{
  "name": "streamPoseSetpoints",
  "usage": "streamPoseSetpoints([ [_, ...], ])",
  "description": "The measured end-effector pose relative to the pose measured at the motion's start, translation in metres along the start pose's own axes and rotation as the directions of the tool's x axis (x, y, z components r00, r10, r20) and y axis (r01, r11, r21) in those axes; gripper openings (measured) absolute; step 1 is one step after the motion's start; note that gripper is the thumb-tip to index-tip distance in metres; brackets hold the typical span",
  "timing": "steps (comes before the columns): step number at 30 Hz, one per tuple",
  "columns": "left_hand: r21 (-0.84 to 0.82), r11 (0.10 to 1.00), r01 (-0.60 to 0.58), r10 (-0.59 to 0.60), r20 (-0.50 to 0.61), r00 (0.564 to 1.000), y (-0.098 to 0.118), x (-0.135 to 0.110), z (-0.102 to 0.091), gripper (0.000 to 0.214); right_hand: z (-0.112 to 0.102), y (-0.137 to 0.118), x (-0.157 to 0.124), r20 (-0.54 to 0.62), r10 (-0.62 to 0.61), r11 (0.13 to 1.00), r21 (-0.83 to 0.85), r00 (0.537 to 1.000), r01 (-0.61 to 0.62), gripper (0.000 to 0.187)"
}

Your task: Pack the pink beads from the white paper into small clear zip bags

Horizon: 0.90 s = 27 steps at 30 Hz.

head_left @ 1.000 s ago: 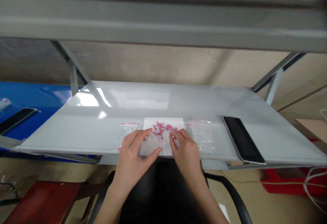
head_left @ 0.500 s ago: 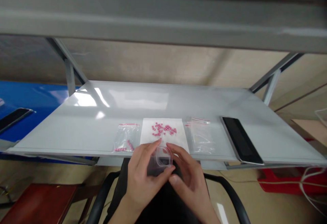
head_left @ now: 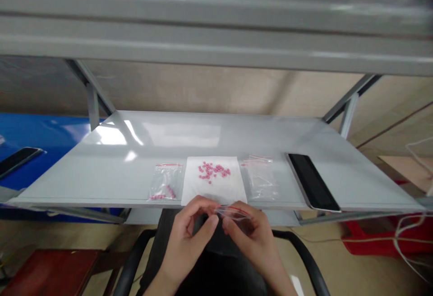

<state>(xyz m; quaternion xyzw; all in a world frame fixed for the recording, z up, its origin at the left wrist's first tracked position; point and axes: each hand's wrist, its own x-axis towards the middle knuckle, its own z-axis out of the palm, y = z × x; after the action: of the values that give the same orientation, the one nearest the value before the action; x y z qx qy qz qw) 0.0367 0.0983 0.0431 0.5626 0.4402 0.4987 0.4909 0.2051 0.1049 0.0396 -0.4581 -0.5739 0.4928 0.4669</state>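
Pinching a zip bag (head_left: 233,213) by its red-sealed top edge from both sides, with the left hand (head_left: 191,237) and right hand (head_left: 250,237) gripping, fingers curled, neither hand fully open, fingertips nearly meeting at the film. Holding the zip bag level with the front edge of the shelf (head_left: 101,174), just above dark clothing (head_left: 216,264) and between the arms of a chair (head_left: 306,253). Keeping the left fingertips near the front edge of a paper sheet (head_left: 216,192), with the sheet lying square to that edge and almost reaching it. Showing a loose cluster of pink pills (head_left: 211,170) lying on the far half of the sheet, well apart from both hands. Flanking the sheet, a pill bag (head_left: 164,181) lying just beside its left edge, a few pills gathered low inside, and a clear bag (head_left: 260,179) lying just beside its right edge. Showing a tablet (head_left: 313,182) lying near the clear bag, angled along the shelf's right side, and a blue table (head_left: 43,138) extending beyond the shelf's left side.
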Motion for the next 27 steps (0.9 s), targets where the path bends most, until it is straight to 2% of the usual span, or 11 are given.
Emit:
streamPoseSetpoints([
  [7, 0.063, 0.997, -0.042, 0.044, -0.031, 0.999, 0.001, -0.006, 0.006, 0.014, -0.004, -0.006, -0.015, 0.013, -0.008, 0.999, -0.046, 1.0, 0.009, 0.01],
  [11, 0.114, 0.992, -0.048, 0.055, -0.066, 0.996, 0.0, -0.011, 0.008, 0.017, -0.001, -0.007, -0.018, -0.003, -0.024, 1.0, -0.017, 1.0, 0.024, 0.006],
  [16, 0.206, 0.974, -0.093, 0.111, -0.08, 0.991, 0.001, -0.018, 0.016, 0.02, 0.006, 0.003, -0.019, -0.083, -0.009, 0.999, 0.045, 0.996, 0.013, 0.011],
  [21, 0.295, 0.943, -0.152, 0.186, -0.09, 0.978, 0.004, -0.028, 0.019, 0.02, 0.007, 0.01, -0.029, -0.106, 0.009, 0.988, 0.155, 0.994, 0.007, 0.017],
  [27, 0.295, 0.939, -0.178, 0.211, -0.084, 0.974, -0.007, -0.029, 0.024, 0.02, 0.01, 0.029, -0.033, -0.187, 0.012, 0.969, 0.243, 0.982, 0.034, 0.02],
])
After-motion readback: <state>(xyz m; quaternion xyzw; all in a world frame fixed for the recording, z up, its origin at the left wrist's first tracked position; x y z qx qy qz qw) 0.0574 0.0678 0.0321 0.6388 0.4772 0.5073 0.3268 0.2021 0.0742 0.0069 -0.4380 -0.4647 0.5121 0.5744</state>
